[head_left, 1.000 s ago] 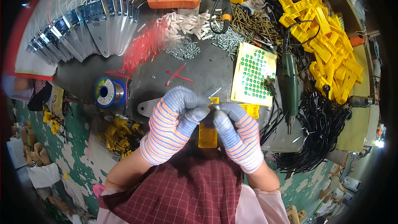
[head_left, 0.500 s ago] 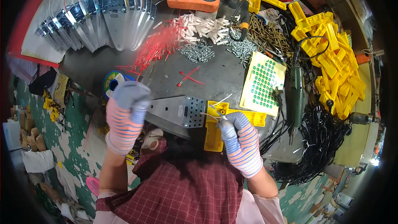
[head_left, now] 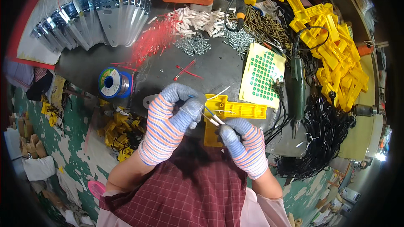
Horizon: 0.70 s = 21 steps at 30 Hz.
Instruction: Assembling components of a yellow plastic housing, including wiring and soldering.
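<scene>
My left hand (head_left: pixel 166 128), in a striped knit glove, is closed with thumb and fingertips together at thin wires (head_left: pixel 209 112) above the work. My right hand (head_left: pixel 246 147), gloved alike, pinches white wires (head_left: pixel 216 120) that fan up and left from its fingertips. Both hands are nearly meeting. Under them lies a yellow plastic housing (head_left: pixel 244 110), T-shaped, at the table's front edge. A grey metal plate (head_left: pixel 148 100) is mostly hidden beneath my left hand; only its rounded end shows.
A blue solder spool (head_left: pixel 110 82) stands at left. Beyond lie red parts (head_left: pixel 155 38), nuts (head_left: pixel 192 45), screws (head_left: pixel 240 40) and white pieces (head_left: pixel 198 22). A green-dotted sheet (head_left: pixel 263 75), green power screwdriver (head_left: pixel 298 88), and yellow housings (head_left: pixel 336 54) are at right. Metal plates (head_left: pixel 113 21) stand far left.
My left hand has come rightward from beside the spool to the wires, closing its fingers and covering the metal plate. My right hand stays closed on the wires, shifted slightly.
</scene>
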{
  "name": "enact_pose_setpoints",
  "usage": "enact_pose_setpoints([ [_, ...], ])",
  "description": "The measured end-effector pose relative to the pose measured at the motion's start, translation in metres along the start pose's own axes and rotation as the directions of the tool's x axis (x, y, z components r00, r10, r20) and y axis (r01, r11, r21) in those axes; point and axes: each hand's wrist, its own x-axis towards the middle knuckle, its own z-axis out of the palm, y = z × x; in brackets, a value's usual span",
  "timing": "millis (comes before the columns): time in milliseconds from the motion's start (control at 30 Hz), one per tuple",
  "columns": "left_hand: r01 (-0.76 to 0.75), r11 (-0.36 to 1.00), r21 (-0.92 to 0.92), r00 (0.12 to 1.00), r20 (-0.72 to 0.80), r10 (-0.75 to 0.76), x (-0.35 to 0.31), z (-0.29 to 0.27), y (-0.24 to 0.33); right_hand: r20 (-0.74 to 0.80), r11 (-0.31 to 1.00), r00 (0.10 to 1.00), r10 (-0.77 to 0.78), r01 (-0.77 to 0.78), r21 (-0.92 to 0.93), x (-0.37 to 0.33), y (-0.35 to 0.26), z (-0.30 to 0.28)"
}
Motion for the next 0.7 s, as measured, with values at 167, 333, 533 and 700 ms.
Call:
enact_pose_setpoints([
  [167,-0.106,0.972,0.207,0.993,0.063,0.095,-0.002,0.012,-0.005,-0.098,0.999,0.995,-0.007,0.011,0.039,-0.002,-0.012,0.007],
  [333,-0.529,0.625,0.574,0.842,0.262,0.472,0.001,0.003,-0.008,0.195,0.877,0.948,0.251,-0.308,0.368,0.005,-0.017,0.006],
  [533,-0.131,0.925,0.357,0.987,-0.039,0.155,-0.047,-0.014,-0.013,0.109,0.955,0.955,-0.274,0.284,-0.084,-0.004,-0.002,0.026],
  [700,-0.181,0.647,0.741,0.808,-0.263,0.527,-0.08,-0.092,-0.006,0.102,0.961,0.96,-0.26,0.268,-0.072,-0.005,0.016,0.006],
])
